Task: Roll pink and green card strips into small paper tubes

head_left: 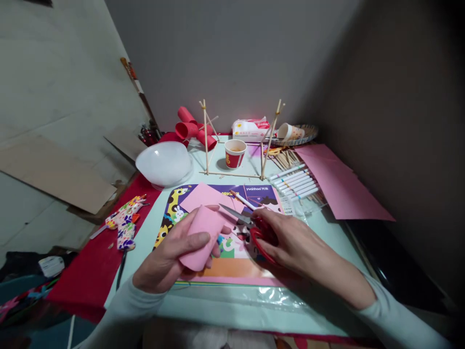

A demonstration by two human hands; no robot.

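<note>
My left hand (181,249) is closed around a folded or curved piece of pink paper (203,232), its thumb pressed across the front. In my right hand (283,237) are scissors with red handles (263,242), the fingers through the loops. The scissor blades (232,213) point left, just right of the paper's upper edge, and look slightly apart. Beneath both hands lies a colourful origami paper pack (221,266) printed with animals. Another pink sheet (196,198) rests on it, behind my left hand, and a white marker (244,199) lies close to the blades.
Behind the pack, a stick frame (232,174) stands around a red and white paper cup (235,154). A white balloon-like object (164,164) and red paper tubes (187,130) sit at left. Markers (296,182) in a clear pouch and a large pink sheet (345,189) are at right.
</note>
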